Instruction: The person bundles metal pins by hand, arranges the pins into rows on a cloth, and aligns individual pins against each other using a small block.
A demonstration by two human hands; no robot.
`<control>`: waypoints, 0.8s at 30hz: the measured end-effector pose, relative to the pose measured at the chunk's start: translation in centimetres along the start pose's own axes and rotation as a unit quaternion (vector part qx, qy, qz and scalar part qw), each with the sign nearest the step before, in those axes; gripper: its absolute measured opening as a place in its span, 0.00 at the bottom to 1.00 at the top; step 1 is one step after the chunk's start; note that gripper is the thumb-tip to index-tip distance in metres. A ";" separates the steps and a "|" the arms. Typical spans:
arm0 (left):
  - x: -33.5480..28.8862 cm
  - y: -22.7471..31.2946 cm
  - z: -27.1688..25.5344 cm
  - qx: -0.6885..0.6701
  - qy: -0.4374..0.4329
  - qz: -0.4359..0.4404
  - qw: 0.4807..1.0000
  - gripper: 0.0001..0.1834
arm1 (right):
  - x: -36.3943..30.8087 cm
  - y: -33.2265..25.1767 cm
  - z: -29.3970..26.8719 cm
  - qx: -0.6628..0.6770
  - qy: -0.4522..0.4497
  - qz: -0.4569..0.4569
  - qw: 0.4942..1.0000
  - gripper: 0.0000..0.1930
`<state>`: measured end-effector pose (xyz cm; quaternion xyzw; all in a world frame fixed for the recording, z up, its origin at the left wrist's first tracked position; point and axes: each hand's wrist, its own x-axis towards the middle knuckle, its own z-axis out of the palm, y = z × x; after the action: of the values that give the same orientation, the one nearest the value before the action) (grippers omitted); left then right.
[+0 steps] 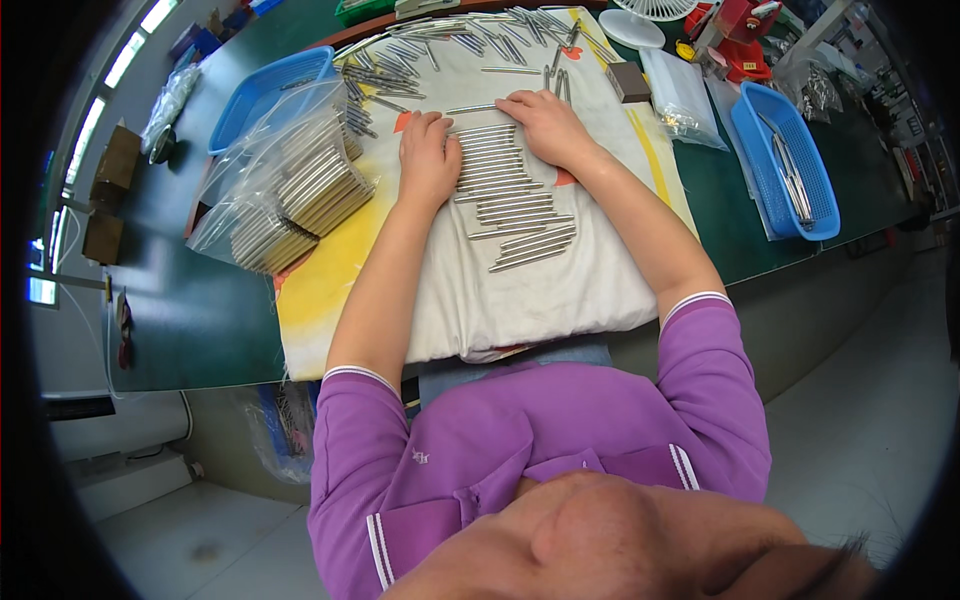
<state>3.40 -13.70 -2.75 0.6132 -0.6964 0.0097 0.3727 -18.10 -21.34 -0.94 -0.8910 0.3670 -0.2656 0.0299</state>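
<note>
The slim metal rod (470, 108) lies crosswise between the left hand (428, 160) and right hand (545, 125), its ends near both sets of loosely bent fingers, beyond the column of parallel rods (490, 163); whether either hand grips it, I cannot tell.

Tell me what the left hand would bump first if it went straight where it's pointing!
The left hand would probably meet the loose metal rods scattered ahead of it, though its height is hard to judge.
</note>
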 end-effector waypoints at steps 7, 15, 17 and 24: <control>-1.6 1.1 -1.4 0.021 -0.032 0.037 0.999 0.17 | -0.3 0.4 -0.4 0.082 0.036 0.000 0.996 0.17; -1.5 0.7 -1.2 0.039 -0.037 0.039 0.998 0.19 | -0.5 0.1 -0.9 0.070 0.019 -0.041 0.997 0.14; -1.5 0.5 -1.2 0.032 -0.052 0.029 0.998 0.19 | -0.5 0.1 -0.8 0.068 0.019 -0.036 0.997 0.15; -1.4 1.0 -1.4 0.027 -0.079 0.023 0.996 0.21 | -0.5 0.4 -0.5 0.056 0.024 -0.038 0.997 0.17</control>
<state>3.26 -11.64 -2.02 0.6056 -0.7372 -0.0108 0.2994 -18.92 -21.23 -0.84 -0.8945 0.3185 -0.3080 0.0604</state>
